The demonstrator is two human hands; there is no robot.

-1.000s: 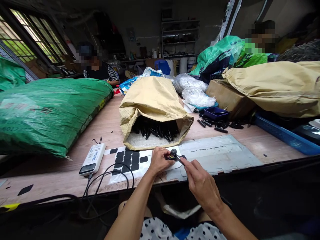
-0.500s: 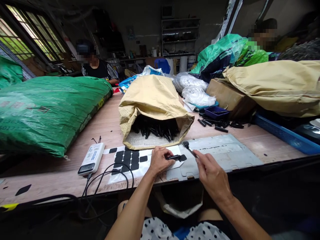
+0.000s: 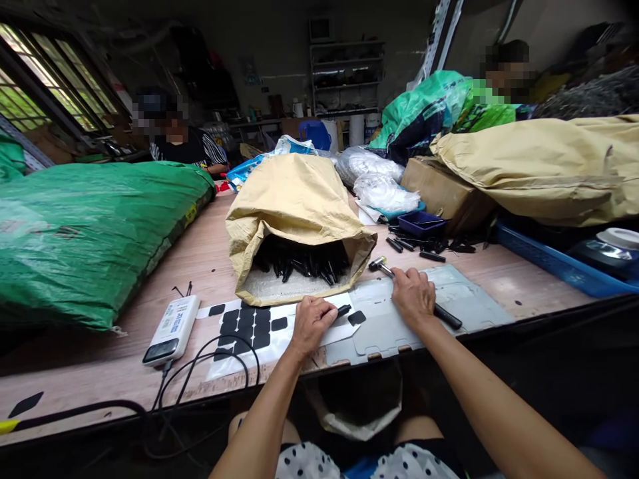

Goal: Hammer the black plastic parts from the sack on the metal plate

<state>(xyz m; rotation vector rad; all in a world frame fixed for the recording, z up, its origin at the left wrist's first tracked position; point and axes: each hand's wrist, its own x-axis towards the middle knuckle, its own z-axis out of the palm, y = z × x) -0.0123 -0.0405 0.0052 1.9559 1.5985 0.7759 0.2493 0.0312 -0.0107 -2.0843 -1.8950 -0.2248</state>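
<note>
My left hand (image 3: pixel 312 324) is closed on a slim black pen-like piece (image 3: pixel 344 310), whose tip sticks out to the right above a white sheet (image 3: pixel 289 336) with rows of black rounded squares. One loose black square (image 3: pixel 356 319) lies just right of that tip. My right hand (image 3: pixel 415 295) grips a small hammer (image 3: pixel 448 315) by its shaft, low over the grey board (image 3: pixel 379 313), with the head pointing up and left. Straight ahead, a beige sack (image 3: pixel 299 193) lies with its mouth facing me, and many black pieces (image 3: pixel 304 259) show inside.
A full green sack (image 3: pixel 94 239) sits at left, beside a white power bank (image 3: pixel 171 330) with looping black cables. Black pieces and a purple tray (image 3: pixel 422 224) lie right of the beige sack. A blue tray (image 3: pixel 549 263) borders the right. Two people sit across the table.
The hammer has turned and come down to the board; its black handle now shows below my right hand. My left hand stays about where it was with the black piece. The view has shifted slightly.
</note>
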